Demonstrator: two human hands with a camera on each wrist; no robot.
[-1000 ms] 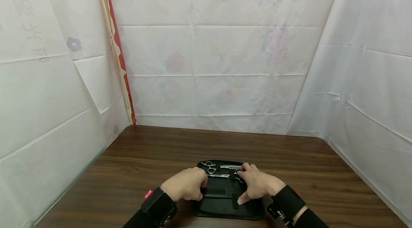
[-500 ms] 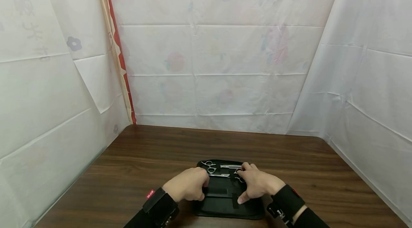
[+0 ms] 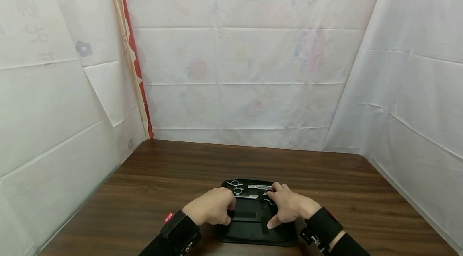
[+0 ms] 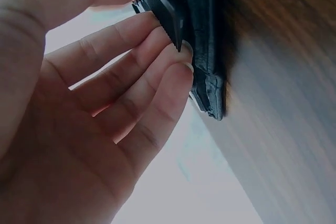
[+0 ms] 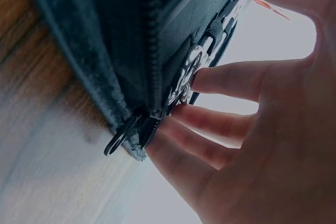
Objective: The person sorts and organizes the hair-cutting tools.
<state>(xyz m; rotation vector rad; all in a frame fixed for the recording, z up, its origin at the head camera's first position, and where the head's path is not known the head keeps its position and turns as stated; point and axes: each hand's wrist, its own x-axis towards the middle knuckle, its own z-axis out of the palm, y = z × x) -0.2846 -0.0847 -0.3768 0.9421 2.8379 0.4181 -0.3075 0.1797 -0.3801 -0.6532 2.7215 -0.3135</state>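
A black zip case (image 3: 253, 238) lies spread out on the table, seen from above in the head view. Two pairs of silver scissors (image 3: 247, 197) sit in its far half, pointing opposite ways. At the case's left side is my left hand (image 3: 211, 207), its fingers curled; in the left wrist view, thumb and fingertips meet at a thin black piece with a toothed edge (image 4: 172, 20). My right hand (image 3: 291, 204) spreads over the right side, fingertips by the scissor finger rings (image 5: 190, 69) and thumb near a black strap (image 3: 264, 226). A zipper pull (image 5: 122, 136) hangs at one corner.
The dark wood table (image 3: 173, 171) extends around the case on all sides. White printed sheeting (image 3: 235, 67) encloses the table at the back, left and right. Each wrist wears a black band with a camera (image 3: 181, 234).
My left hand has shifted very slightly to the right along the case, mostly in the earlier half second. The right hand and the scissors stay in place.
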